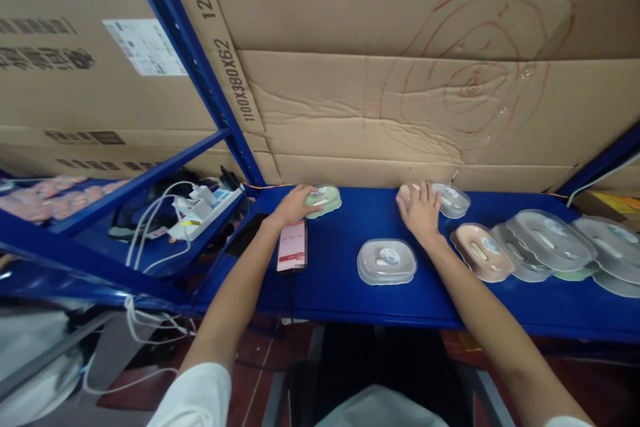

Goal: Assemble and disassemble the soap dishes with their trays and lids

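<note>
My left hand [299, 204] is closed around the left side of a light green oval plastic box [326, 200] at the back of the blue shelf, thumb in front and fingers behind. Over a peach-coloured plastic box [409, 191] rests my right hand [421, 212], its fingers curved across the top and covering most of it. A grey box with a clear lid [454, 201] stands against the right of that hand. Nearer the front edge, between my arms, lies another grey lidded box [387, 261] with a round label.
A phone [292, 247] with a lit pink screen lies by my left forearm. Several lidded boxes overlap at the right, a peach one [483, 252] nearest. A cardboard wall [330, 107] closes off the back. Left of the blue post are a power strip [207, 213] and white cables.
</note>
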Demonstrator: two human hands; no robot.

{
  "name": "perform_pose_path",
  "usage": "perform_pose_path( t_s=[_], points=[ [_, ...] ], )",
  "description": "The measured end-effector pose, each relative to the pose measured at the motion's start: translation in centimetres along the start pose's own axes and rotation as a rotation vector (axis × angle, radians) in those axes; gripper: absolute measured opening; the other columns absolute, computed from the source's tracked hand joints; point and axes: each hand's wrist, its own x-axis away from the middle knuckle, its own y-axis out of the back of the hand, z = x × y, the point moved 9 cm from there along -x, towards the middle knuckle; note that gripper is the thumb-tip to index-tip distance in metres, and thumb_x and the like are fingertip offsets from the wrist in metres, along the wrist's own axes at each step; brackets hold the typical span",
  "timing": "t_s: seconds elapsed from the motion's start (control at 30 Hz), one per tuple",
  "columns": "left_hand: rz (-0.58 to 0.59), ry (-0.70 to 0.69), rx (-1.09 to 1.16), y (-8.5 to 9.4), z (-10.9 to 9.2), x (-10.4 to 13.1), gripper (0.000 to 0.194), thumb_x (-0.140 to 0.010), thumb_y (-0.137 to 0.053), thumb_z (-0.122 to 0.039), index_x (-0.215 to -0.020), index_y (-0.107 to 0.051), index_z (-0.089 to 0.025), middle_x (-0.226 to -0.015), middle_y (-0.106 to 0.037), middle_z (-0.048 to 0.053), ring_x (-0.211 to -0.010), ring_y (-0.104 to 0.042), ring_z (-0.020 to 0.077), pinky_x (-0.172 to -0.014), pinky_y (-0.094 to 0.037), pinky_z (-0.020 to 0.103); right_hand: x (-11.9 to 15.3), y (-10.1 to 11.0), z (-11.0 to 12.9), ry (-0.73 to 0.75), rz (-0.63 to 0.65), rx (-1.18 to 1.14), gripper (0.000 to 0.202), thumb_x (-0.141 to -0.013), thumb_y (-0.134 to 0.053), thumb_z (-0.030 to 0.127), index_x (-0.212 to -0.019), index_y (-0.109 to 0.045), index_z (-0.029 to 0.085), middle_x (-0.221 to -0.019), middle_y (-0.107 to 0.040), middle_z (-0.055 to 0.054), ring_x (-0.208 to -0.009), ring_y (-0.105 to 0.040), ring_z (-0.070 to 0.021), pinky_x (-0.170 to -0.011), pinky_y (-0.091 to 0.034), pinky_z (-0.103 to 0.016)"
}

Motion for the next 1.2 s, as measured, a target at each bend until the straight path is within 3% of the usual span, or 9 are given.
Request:
perform_pose_path(
  t_s=[0.1, 0.2, 0.43, 0.67, 0.83, 1.0, 1.07, 1.2],
  points=[
    [0.008, -0.070, 0.054, -0.8, -1.4, -0.1, 0.062, -0.092, -0.068, -0.063, -0.138, -0.066, -0.022, -0.143, -0.065, 0.013, -0.137, -0.060, 0.0311, -0.122, -0.044, 0.045, 0.4, -1.3, -2.8, -0.118, 0.057, 0.083, 0.071, -0.104, -0.046, 0.058, -0.154, -0.052, 0.008, -0.169, -0.036, -0.029, -0.157, -0.029, -0.0519, -0.122, -0.013, -0.082],
    [0.013, -0.108, 0.100, -1.2, -2.6, 0.1, 0.061, -0.091, -0.068, -0.061, -0.137, -0.067, -0.021, -0.143, -0.066, 0.014, -0.137, -0.061, 0.0322, -0.121, -0.045, 0.046, 0.6, -2.9, -3.4, -0.154, 0.153, 0.054, 0.069, -0.103, -0.048, 0.053, -0.157, -0.048, 0.008, -0.169, -0.035, -0.030, -0.159, -0.026, -0.0504, -0.122, -0.018, -0.081],
    [-0.032, -0.149, 0.126, -0.6, -3.6, 0.6, 0.053, -0.094, -0.062, -0.055, -0.136, -0.071, -0.024, -0.141, -0.073, 0.010, -0.133, -0.068, 0.0295, -0.117, -0.050, 0.043, 0.2, -3.6, 1.4, 0.124, 0.238, -0.042, 0.052, -0.102, -0.054, 0.046, -0.148, -0.063, 0.023, -0.161, -0.056, -0.014, -0.154, -0.047, -0.0332, -0.126, -0.036, -0.060],
    [-0.091, -0.081, 0.067, -0.7, -1.7, -0.2, 0.047, -0.095, -0.057, -0.050, -0.135, -0.073, -0.030, -0.138, -0.075, 0.007, -0.132, -0.069, 0.0319, -0.115, -0.053, 0.048, -0.1, -3.3, 2.5, 0.166, 0.224, -0.087, 0.050, -0.102, -0.056, 0.043, -0.148, -0.066, 0.030, -0.158, -0.059, -0.011, -0.151, -0.052, -0.0333, -0.120, -0.043, -0.060],
    [-0.083, -0.125, 0.090, -0.8, -1.8, -0.1, 0.052, -0.097, -0.053, -0.046, -0.141, -0.069, -0.022, -0.146, -0.069, 0.013, -0.136, -0.065, 0.0312, -0.122, -0.047, 0.048, -0.1, -2.8, 2.4, 0.156, 0.255, -0.112, 0.049, -0.102, -0.058, 0.047, -0.147, -0.067, 0.028, -0.158, -0.060, -0.010, -0.149, -0.052, -0.0329, -0.120, -0.043, -0.058],
    [-0.030, -0.202, 0.123, -1.7, -3.3, 0.5, 0.057, -0.102, -0.052, -0.055, -0.148, -0.063, -0.024, -0.153, -0.061, 0.013, -0.145, -0.057, 0.0295, -0.127, -0.040, 0.046, 0.1, -2.7, 2.5, 0.115, 0.270, -0.136, 0.052, -0.106, -0.053, 0.054, -0.148, -0.064, 0.027, -0.154, -0.064, -0.011, -0.144, -0.056, -0.0319, -0.117, -0.045, -0.055],
    [-0.010, -0.226, 0.124, -2.1, -3.9, 0.9, 0.062, -0.101, -0.057, -0.060, -0.151, -0.061, -0.025, -0.161, -0.053, 0.013, -0.151, -0.050, 0.0306, -0.129, -0.038, 0.047, 0.3, -2.8, 2.2, 0.087, 0.272, -0.144, 0.053, -0.107, -0.050, 0.055, -0.149, -0.063, 0.024, -0.148, -0.068, -0.012, -0.138, -0.061, -0.0308, -0.114, -0.049, -0.051],
    [0.021, -0.252, 0.098, -3.0, -4.3, 1.6, 0.062, -0.090, -0.074, -0.066, -0.137, -0.073, -0.027, -0.170, -0.042, 0.012, -0.157, -0.041, 0.0369, -0.131, -0.034, 0.053, 0.7, -2.8, 1.9, 0.066, 0.268, -0.149, 0.052, -0.108, -0.050, 0.051, -0.150, -0.060, 0.022, -0.148, -0.067, -0.013, -0.139, -0.061, -0.0297, -0.113, -0.048, -0.050]
  ],
)
